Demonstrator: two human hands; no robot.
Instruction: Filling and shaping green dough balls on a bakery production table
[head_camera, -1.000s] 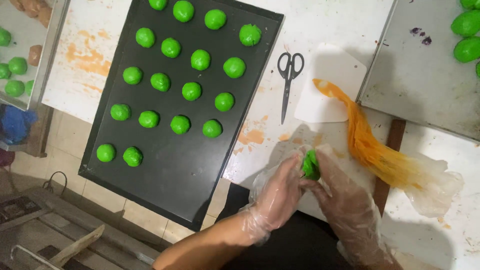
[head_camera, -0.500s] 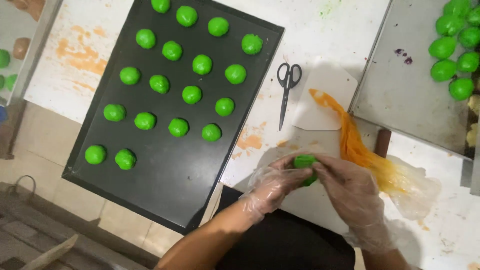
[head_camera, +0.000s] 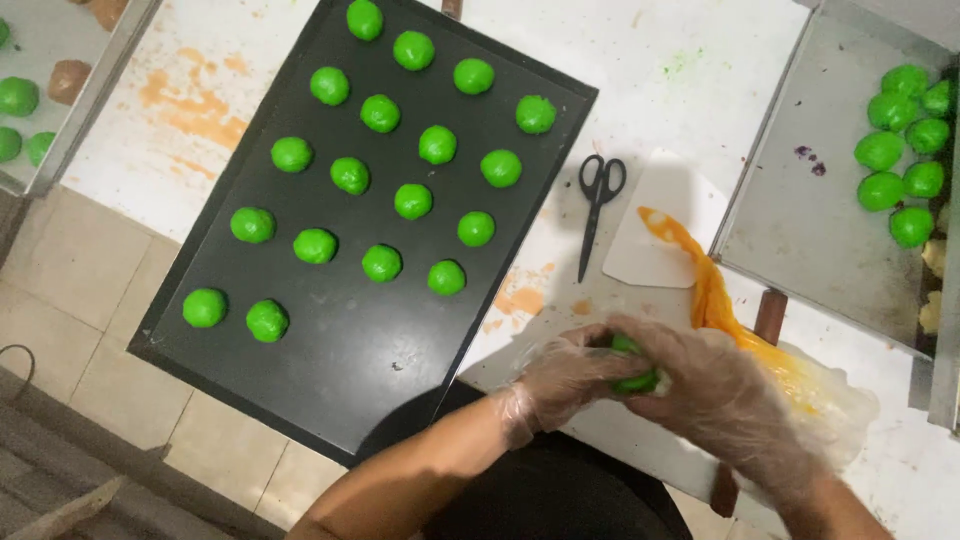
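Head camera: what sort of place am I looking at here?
Most likely a bakery or pastry kitchen. A black baking tray holds rows of green dough balls, a metal tray holds more, and both gloved hands, left hand and right hand, press another green dough piece beside a piping bag of orange filling.

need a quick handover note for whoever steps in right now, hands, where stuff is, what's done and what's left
Left hand and right hand, both in clear gloves, are closed together around one green dough ball over the white table.
Done: eighteen green balls sit in rows on the black tray.
Left: the held ball is not on the tray; its near end is bare. More green pieces wait in the metal tray on the right.
Nearby: orange-filled piping bag, scissors.
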